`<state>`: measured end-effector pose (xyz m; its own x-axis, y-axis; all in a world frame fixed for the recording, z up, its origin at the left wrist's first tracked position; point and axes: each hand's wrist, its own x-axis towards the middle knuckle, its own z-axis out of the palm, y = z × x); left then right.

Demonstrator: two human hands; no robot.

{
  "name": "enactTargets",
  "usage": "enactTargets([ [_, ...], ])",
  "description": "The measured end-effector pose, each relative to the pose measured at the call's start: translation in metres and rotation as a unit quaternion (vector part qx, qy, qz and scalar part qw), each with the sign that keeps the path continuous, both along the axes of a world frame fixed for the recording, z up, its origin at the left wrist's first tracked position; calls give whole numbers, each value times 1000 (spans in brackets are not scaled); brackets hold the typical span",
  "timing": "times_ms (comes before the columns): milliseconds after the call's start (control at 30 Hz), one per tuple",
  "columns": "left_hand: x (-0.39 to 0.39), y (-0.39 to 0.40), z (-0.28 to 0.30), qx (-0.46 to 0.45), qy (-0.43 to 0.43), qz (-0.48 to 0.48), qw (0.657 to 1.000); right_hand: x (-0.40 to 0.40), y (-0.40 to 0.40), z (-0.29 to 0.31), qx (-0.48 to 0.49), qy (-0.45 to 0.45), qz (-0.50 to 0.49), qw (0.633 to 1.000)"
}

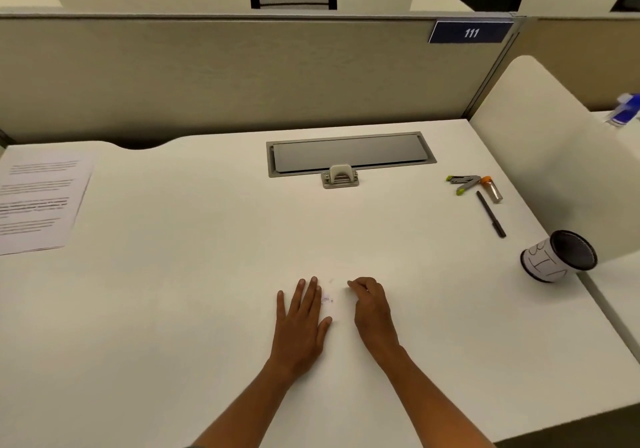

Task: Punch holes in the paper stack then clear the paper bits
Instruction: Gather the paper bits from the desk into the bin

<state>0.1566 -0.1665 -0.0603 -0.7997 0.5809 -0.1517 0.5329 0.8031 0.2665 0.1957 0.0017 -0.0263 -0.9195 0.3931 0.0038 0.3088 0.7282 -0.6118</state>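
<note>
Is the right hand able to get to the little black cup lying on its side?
Probably yes. The right hand rests on the desk, and bare desktop lies between it and the tipped black cup off to its right. Nothing blocks the way.

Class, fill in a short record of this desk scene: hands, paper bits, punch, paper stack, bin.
left hand: flat on white desk, fingers straight
right hand: fingers curled, fingertips on desk
tiny paper bits: between the hands
beige hole punch: far centre, untouched
printed paper stack: far left
black mesh cup labelled BIN: right edge, tilted
</note>
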Motion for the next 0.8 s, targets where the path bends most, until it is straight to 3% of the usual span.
enactTargets([
  [300, -11, -20, 6, 10, 4, 22, 1000, -11, -8, 0, 6, -25, 18, 1000],
  [500, -20, -51, 11, 1, 21, 54, 998, -36, -18, 2, 28, -66, 86, 994],
  [567, -19, -54, 11, -8, 24, 55, 998, -36, -25, 3, 29, -56, 91, 994],
  [633, -19, -55, 11, -8, 25, 57, 998, -33, -34, 2, 95, -34, 109, 989],
  [800, -2, -51, 11, 9, 35, 40, 999, -12, -50, -12, 105, -7, 120, 987],
])
